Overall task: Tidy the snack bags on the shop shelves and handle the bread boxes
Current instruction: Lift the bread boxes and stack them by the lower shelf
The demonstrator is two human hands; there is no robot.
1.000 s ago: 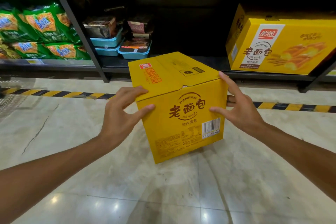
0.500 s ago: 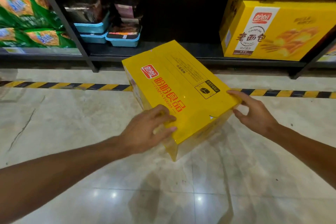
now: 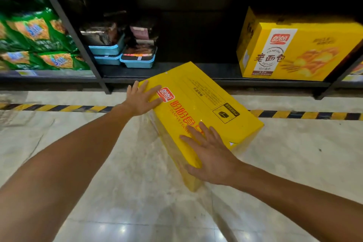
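Bread box (image 3: 198,104) at shelf lip
Left hand (image 3: 140,98), right hand (image 3: 211,155) flat on top, fingers straight, gripping nothing (stiff, likely light: hold opposite edges).

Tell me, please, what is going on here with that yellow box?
A person has both hands on a yellow bread box in front of the bottom shelf. The left hand presses its far corner and the right hand lies flat on its near end. A second bread box already sits on the shelf to the right.
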